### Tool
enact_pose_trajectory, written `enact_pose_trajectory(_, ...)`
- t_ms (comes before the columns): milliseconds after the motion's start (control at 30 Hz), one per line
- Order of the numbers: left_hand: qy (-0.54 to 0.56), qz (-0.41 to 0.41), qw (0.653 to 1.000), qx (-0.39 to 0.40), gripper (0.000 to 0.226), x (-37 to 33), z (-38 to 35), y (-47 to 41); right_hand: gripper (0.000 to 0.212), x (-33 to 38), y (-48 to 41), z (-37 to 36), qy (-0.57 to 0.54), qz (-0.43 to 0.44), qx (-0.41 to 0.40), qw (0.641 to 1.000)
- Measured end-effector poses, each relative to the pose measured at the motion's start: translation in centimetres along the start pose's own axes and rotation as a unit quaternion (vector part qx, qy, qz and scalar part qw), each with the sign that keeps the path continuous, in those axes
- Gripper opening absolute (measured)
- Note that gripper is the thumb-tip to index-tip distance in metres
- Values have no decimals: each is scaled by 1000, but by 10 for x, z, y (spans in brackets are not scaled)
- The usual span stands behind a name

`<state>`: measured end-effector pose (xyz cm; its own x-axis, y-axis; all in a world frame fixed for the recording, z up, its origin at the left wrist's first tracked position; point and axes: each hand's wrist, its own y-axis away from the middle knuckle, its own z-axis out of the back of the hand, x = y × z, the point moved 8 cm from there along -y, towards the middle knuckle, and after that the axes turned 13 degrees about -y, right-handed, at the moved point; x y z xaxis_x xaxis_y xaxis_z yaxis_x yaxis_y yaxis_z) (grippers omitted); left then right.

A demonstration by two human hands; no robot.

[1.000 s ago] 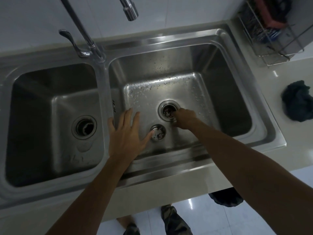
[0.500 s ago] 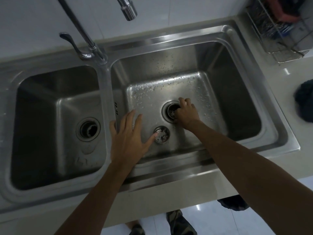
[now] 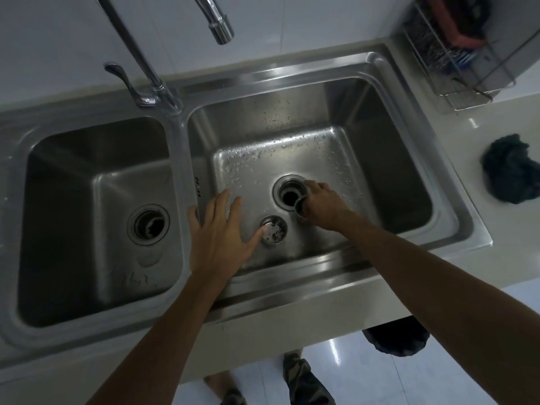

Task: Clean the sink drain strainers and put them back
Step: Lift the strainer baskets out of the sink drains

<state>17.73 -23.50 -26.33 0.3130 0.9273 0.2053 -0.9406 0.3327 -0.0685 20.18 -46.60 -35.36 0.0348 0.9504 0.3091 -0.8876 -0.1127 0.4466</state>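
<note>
The right hand [image 3: 323,204] has its fingers closed around a small metal strainer cup [image 3: 301,208], held just beside the open right drain [image 3: 289,195]. The left hand [image 3: 217,235] is spread flat with nothing in it, its thumb tip touching a second strainer [image 3: 274,230] that sits, holding dark debris, on the wet floor of the right basin [image 3: 380,176]. The left basin's drain [image 3: 149,224] lies well apart.

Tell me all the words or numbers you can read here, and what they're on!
There are none that can be read.
A few small dark marks sit on the divider between the two sink basins, but they are too small to tell whether they are letters or slots.
The things in the wire rack are too blurred to show any label.
</note>
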Motion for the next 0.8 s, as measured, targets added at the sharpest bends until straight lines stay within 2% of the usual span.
enact_pose_trajectory(167, 1, -2, 1000, -1, 82, -1, -1, 0, 29, 2, 13, -11, -34, -20, 50, 998)
enact_pose_trajectory(200, 1, -2, 1000, 1, 82, -1, -1, 0, 32, 3, 14, -11, -32, -18, 54, 998)
enact_pose_trajectory(300, -3, -4, 1000, 3, 83, -1, -2, 0, 78, 4, 14, -11, -9, -11, 54, 998)
enact_pose_trajectory(367, -3, -6, 1000, 2, 83, -1, -2, 0, 93, 6, 13, -13, 0, -10, 50, 999)
enact_pose_trajectory(500, 3, -9, 1000, -8, 83, -1, -1, 1, 81, 4, 11, -19, 17, -12, 59, 998)
enact_pose_trajectory(800, -24, -26, 999, 12, 81, -6, -6, 0, 78, 2, 12, -21, 5, -13, 50, 999)
